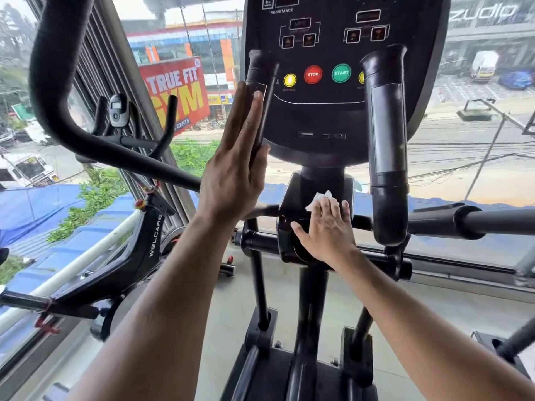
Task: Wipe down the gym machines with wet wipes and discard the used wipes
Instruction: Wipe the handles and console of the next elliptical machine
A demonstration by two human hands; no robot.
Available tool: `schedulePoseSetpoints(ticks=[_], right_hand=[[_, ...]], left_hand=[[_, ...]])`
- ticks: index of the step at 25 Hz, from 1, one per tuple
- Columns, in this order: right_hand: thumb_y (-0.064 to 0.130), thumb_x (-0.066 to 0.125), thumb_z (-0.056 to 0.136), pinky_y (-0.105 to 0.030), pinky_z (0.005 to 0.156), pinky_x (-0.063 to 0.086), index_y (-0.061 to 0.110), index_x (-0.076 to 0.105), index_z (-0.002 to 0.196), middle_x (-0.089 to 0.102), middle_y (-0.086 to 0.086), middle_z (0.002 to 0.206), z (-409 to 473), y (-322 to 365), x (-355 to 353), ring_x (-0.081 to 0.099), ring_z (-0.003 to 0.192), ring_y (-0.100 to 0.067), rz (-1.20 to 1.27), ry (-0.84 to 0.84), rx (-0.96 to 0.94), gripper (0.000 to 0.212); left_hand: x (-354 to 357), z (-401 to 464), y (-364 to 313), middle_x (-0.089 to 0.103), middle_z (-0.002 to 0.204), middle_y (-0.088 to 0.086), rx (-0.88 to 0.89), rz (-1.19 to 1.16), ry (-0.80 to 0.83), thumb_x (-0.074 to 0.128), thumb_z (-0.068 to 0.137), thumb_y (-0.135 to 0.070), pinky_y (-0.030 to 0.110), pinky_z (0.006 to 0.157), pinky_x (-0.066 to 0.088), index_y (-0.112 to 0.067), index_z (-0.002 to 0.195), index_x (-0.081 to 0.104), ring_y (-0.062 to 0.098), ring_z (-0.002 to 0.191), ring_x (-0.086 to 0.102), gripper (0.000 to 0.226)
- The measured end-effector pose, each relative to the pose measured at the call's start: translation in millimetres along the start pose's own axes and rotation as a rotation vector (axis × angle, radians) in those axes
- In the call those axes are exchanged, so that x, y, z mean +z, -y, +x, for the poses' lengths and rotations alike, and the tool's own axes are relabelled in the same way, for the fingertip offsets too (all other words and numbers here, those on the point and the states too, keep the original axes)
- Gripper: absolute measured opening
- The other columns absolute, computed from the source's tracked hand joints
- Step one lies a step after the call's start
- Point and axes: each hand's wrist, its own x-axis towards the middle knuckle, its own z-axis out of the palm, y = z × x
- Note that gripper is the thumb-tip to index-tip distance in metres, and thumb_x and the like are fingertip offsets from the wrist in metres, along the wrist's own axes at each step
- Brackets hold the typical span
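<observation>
Beside the big window, the elliptical trainer [318, 357] is filling most of the view, its console [333, 82] rising at the top with the red STOP button [313, 74] and green START button [341, 73] showing. To its left an exercise bike [139, 247] is standing close against the glass.

The left hand [234, 166] is lying flat, fingers straight and together, against the short upright grip [260, 82] at the console's left edge, apparently steadying. The right hand [327, 227] is spreading open over the black hub housing [295, 227] below the console, pressing the white wet wipe [320, 198] onto it; only a crumpled corner of the wipe is peeking out past the fingertips.

Judging from this, the wipe is bunching under the palm, so it could be skipping parts of the housing or slipping out and dropping to the floor [225, 314]. The left hand's fingertips are lying near the yellow button [289, 80], and a slide rightward could be pressing it. The moving arms look free to swing if leaned on.

The right upright grip [386, 146] and the crossbar [434, 221] are crowding the housing, and the long curved handlebar [95, 111] is sweeping across the left side, narrowing the reach.
</observation>
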Motion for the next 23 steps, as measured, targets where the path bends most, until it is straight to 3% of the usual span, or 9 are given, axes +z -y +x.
schedulePoseSetpoints(ticks=[4,7,10,14,18,20,23], right_hand=[[0.075,0.022,0.095,-0.051,0.126,-0.007,0.000,0.005,0.161,-0.005,-0.025,0.168,37.3,40.2,-2.0,-0.013,0.155,-0.038,0.022,0.150,-0.095,0.101],[0.062,0.019,0.101,-0.048,0.127,-0.004,0.002,0.000,0.161,-0.005,-0.018,0.170,70.2,41.2,-9.9,-0.008,0.157,-0.030,0.071,0.199,-0.122,0.087],[0.047,0.021,0.102,-0.050,0.125,0.008,0.001,0.013,0.161,0.010,-0.015,0.169,101.2,40.7,-21.6,0.008,0.156,-0.029,0.074,0.224,-0.059,0.075],[0.025,0.038,0.095,-0.050,0.108,0.024,0.005,0.056,0.138,0.050,-0.015,0.144,123.5,69.6,-32.0,0.036,0.135,-0.030,-0.090,0.240,-0.008,0.050],[0.021,0.043,0.091,-0.049,0.107,0.025,0.007,0.061,0.129,0.056,-0.012,0.136,129.8,70.9,-33.6,0.041,0.130,-0.028,-0.071,0.235,0.055,0.044],[0.026,0.043,0.093,-0.048,0.104,0.027,0.003,0.055,0.136,0.053,-0.015,0.137,115.2,67.1,-30.9,0.039,0.128,-0.029,-0.026,0.206,0.033,0.050],[0.047,0.034,0.101,-0.048,0.107,0.025,0.000,0.039,0.150,0.040,-0.019,0.150,68.5,43.0,-29.8,0.030,0.137,-0.031,0.010,0.149,0.033,0.068]], left_hand=[[0.0,-0.1,-2.1,0.019,0.170,0.020,0.013,0.014,-0.011,0.050,0.104,-0.003,0.028,0.092,0.047,0.000,0.160,0.030,-0.029,0.139,0.002,0.060],[0.7,0.9,-1.1,0.019,0.170,0.019,0.004,0.007,-0.011,0.050,0.104,-0.005,0.036,0.090,0.054,-0.001,0.160,0.030,-0.028,0.140,0.003,0.060],[1.1,0.7,-0.5,0.018,0.170,0.018,0.008,0.014,0.002,0.051,0.104,-0.005,0.021,0.091,0.047,-0.001,0.160,0.029,-0.025,0.143,0.003,0.060],[1.2,0.9,1.8,0.017,0.170,0.021,0.009,0.027,0.003,0.053,0.103,0.000,0.007,0.096,0.032,0.002,0.160,0.028,-0.027,0.141,-0.001,0.062],[0.5,1.8,-0.1,0.019,0.169,0.023,0.014,0.031,0.000,0.053,0.102,0.002,-0.009,0.099,0.018,0.004,0.159,0.029,-0.023,0.144,-0.001,0.062],[1.0,1.5,-0.9,0.019,0.168,0.023,0.021,0.028,-0.009,0.053,0.102,0.001,-0.006,0.102,0.019,0.004,0.158,0.030,-0.023,0.145,0.000,0.061],[0.3,0.7,-1.9,0.021,0.168,0.025,0.016,0.025,-0.023,0.054,0.101,0.002,0.014,0.105,0.028,0.004,0.157,0.032,-0.030,0.139,0.000,0.060]])
